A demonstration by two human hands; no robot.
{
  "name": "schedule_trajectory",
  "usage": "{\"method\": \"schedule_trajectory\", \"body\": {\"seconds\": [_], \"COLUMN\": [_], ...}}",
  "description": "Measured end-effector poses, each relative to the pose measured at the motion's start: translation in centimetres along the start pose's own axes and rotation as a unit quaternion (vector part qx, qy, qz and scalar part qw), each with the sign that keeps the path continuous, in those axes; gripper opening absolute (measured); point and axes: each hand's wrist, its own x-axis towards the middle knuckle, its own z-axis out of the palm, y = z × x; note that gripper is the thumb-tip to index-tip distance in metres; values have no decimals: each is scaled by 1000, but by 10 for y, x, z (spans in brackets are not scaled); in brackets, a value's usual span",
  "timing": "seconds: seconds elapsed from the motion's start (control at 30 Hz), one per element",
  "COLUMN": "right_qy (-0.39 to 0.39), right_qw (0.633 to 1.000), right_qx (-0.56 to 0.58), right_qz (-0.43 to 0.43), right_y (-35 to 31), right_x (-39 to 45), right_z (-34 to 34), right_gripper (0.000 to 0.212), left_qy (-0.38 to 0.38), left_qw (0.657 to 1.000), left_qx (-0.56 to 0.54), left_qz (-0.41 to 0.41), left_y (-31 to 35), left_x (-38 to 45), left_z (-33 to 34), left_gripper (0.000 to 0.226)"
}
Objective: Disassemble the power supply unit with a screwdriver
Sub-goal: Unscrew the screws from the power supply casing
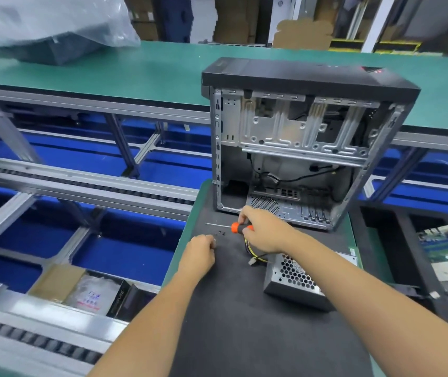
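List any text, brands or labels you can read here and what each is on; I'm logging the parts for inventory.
"...ME": white letters on the black box, only partly readable.
Blue and red print on the plastic bag: too blurred to read.
Red mark on the computer case top: not legible.
Power supply unit: no readable text.

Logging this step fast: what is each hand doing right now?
Left hand: fingers curled by the loose screws; whether it holds anything cannot be told.
Right hand: grips the screwdriver.

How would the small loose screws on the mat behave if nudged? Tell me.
The screws look tiny and light, so they would probably scatter or roll easily. The dark mat looks soft, which may slow them.
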Motion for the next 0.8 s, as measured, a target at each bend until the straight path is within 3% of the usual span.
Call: {"method": "schedule_trajectory", "body": {"seconds": [0.37,0.57,0.8], "right_qy": [12,59,107], "right_qw": [1000,997,992], "right_qx": [27,58,71], "right_qz": [8,-1,-10], "right_y": [6,10,13], "right_x": [-12,-19,-40], "right_z": [-11,-16,-36], "right_gripper": [11,7,13], "left_qy": [-6,-3,63], "left_qw": [999,997,997], "left_qx": [41,74,-14], "left_qz": [-8,0,-39], "left_y": [0,2,12], "left_x": [0,-4,-13], "left_z": [-3,-4,-24], "left_gripper": [22,22,20]}}
